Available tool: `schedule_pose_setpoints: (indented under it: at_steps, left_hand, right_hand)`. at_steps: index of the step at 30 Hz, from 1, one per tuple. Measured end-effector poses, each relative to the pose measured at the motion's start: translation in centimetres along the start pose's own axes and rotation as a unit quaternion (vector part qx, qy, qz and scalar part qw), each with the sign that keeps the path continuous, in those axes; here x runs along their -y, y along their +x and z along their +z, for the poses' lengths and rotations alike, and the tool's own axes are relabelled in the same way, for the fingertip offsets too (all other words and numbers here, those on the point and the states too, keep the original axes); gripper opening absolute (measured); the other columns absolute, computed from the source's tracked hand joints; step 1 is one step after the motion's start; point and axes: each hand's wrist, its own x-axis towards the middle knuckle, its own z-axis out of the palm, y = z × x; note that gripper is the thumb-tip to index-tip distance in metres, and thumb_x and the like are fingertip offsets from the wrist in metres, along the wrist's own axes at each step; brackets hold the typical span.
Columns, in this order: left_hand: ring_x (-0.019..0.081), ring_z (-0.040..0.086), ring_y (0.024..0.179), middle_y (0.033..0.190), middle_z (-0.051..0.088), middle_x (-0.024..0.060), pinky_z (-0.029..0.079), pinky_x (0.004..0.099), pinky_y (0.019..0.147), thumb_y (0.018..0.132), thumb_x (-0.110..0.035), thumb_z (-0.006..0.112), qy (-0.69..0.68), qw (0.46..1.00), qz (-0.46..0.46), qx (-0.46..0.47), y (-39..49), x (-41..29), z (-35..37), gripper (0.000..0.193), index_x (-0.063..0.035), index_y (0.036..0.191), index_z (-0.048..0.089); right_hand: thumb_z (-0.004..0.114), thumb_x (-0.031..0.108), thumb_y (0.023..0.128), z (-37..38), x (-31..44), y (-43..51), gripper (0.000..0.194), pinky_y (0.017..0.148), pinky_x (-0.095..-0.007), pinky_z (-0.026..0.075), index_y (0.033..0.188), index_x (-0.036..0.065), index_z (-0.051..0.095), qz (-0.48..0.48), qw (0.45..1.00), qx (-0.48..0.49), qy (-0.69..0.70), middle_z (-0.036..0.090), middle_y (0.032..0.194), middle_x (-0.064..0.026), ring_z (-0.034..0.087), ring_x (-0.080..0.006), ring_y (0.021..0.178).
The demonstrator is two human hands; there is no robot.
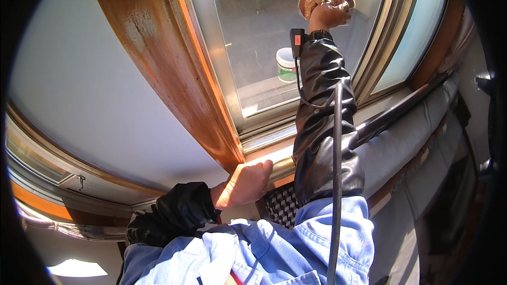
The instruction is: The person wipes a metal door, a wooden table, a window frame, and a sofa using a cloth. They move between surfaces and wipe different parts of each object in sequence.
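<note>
High on the window pane (261, 19), my right hand (330, 14) grips a bunched tan cloth (313, 4) against or just before the glass. Its arm is stretched out in a black sleeve (328, 138). My left hand (247, 182) is curled by the window sill (273, 154), close to the foot of the brown wooden frame (166, 59). The undersides of its fingers are hidden, so I cannot tell whether it grips the sill edge or something else. A small black device (297, 42) with a cable sits at my right wrist.
Beyond the glass stands a white and green bucket (286, 65). A dark rail (396, 107) and a grey padded surface (408, 126) run along the right. A black cable (336, 190) hangs along my right arm. Another window (35, 154) is at the far left.
</note>
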Motion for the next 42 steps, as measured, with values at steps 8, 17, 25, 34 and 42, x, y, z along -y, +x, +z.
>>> schedule_pose_setpoints:
  at_steps: [8,17,25,34,42]
  left_hand:
    - [0.0362,0.069,0.077,0.082,0.066,0.0210,0.055,0.0440,0.066,0.079,-0.012,0.070,0.101,0.988,0.003,0.117,-0.2,0.5,0.3,0.030,0.0035,0.101,0.057]
    - [0.0387,0.065,0.076,0.082,0.060,0.0208,0.055,0.0425,0.064,0.072,-0.009,0.077,0.001,0.995,0.072,-0.068,-0.2,0.0,-0.5,0.035,0.0019,0.097,0.055]
    - [0.0346,0.068,0.075,0.086,0.061,0.0200,0.054,0.0386,0.061,0.077,-0.016,0.078,0.124,0.991,0.053,-0.010,-0.1,-0.4,-0.6,0.048,0.0033,0.112,0.051]
    - [0.0346,0.067,0.078,0.088,0.062,0.0192,0.057,0.0401,0.067,0.071,-0.012,0.079,0.089,0.993,0.047,-0.056,-0.1,-0.5,-0.7,0.046,0.0015,0.107,0.054]
    - [0.0331,0.066,0.071,0.080,0.060,0.0183,0.054,0.0388,0.058,0.074,-0.010,0.074,0.095,0.994,0.049,-0.036,0.2,-0.3,-0.3,0.045,0.0035,0.111,0.051]
  right_hand:
    - [0.070,0.020,0.078,1.8,12.9,-4.6,0.062,0.116,-0.0506,0.035,0.138,0.013,0.055,-0.521,0.832,0.182,0.066,0.046,0.147,-0.0169,0.040,-0.0420,0.138]
    - [0.072,0.013,0.078,0.6,-5.9,4.8,0.058,0.092,-0.0474,0.051,0.133,0.011,0.057,0.015,0.975,0.060,-0.212,0.052,0.125,-0.0224,0.056,-0.0356,0.107]
    - [0.065,0.009,0.083,-4.5,1.8,-9.8,0.056,0.094,-0.0441,0.045,0.137,0.020,0.055,-0.494,0.843,0.212,0.026,0.042,0.147,-0.0135,0.049,-0.0343,0.121]
    - [0.062,0.000,0.083,-4.1,-4.3,-6.2,0.055,0.093,-0.0444,0.048,0.136,0.009,0.052,-0.028,0.991,0.105,0.079,0.044,0.138,-0.0223,0.054,-0.0417,0.112]
    - [0.065,-0.003,0.079,-5.0,-1.0,-4.1,0.070,0.099,-0.0436,0.048,0.141,0.026,0.055,-0.453,0.860,0.225,-0.070,0.046,0.140,-0.0144,0.053,-0.0349,0.116]
